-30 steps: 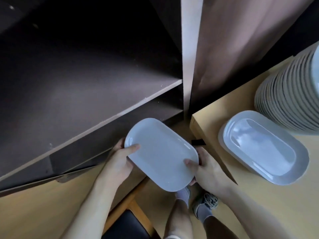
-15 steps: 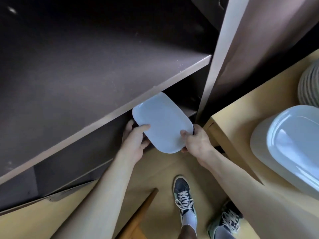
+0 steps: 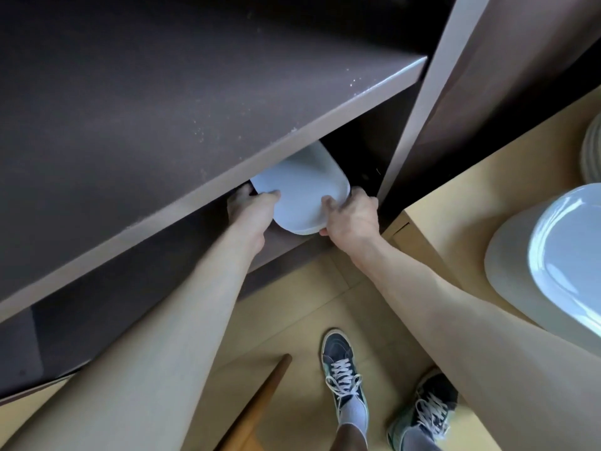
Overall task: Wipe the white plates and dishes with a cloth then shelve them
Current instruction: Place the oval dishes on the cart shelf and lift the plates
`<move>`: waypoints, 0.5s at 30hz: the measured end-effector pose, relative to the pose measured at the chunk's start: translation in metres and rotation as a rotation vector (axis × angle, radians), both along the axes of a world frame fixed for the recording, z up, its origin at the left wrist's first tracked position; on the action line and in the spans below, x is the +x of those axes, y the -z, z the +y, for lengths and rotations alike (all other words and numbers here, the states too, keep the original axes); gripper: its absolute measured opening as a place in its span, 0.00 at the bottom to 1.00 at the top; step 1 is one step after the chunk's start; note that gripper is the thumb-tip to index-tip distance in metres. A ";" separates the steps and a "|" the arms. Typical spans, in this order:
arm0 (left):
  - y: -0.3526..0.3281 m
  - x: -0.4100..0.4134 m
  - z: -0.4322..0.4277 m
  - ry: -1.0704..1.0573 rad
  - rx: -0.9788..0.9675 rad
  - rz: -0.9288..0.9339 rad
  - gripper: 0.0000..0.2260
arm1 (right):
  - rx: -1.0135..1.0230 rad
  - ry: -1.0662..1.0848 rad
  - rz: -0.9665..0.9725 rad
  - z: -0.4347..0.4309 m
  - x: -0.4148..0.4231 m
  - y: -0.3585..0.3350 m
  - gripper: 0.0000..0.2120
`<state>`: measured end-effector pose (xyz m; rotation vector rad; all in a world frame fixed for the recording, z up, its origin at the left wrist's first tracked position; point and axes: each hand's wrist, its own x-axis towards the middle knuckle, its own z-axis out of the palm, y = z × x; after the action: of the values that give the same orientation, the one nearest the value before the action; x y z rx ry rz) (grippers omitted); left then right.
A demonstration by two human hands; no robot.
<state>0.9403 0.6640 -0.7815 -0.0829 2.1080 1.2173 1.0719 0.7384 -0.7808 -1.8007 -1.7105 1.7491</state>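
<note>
A white oval dish [image 3: 302, 193] sits half inside the lower compartment of a dark brown shelf unit [image 3: 182, 131]. Its far end is hidden under the upper shelf board. My left hand [image 3: 250, 206] grips its left rim, thumb on top. Opposite, my right hand [image 3: 351, 216] grips the right rim with curled fingers. On the wooden table at the right lies a stack of white oval dishes [image 3: 559, 265], and behind it the edge of a stack of round plates [image 3: 592, 151]. No cloth is in view.
A vertical shelf panel [image 3: 419, 102] stands between the compartment and the wooden table [image 3: 455, 222]. Below are my two sneakers [image 3: 341, 372] on the yellow floor, and a wooden chair part [image 3: 260, 405] near the bottom centre.
Both hands have carried the oval dish up and forward from in front of the shelf into the lower compartment. The view has shifted closer to the shelf.
</note>
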 end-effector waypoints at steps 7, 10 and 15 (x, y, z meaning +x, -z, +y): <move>-0.003 -0.003 0.029 0.006 -0.039 0.090 0.20 | 0.033 0.056 0.096 -0.001 -0.003 -0.013 0.25; -0.005 0.001 0.030 -0.010 0.034 0.063 0.25 | -0.016 0.028 0.058 0.005 -0.007 -0.022 0.25; -0.003 0.002 0.017 0.177 0.042 0.037 0.39 | -0.041 -0.063 0.073 0.002 -0.001 -0.036 0.25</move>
<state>0.9428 0.6806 -0.7782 0.1440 2.0718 1.1642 1.0706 0.7409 -0.7447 -1.6935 -1.7341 1.8633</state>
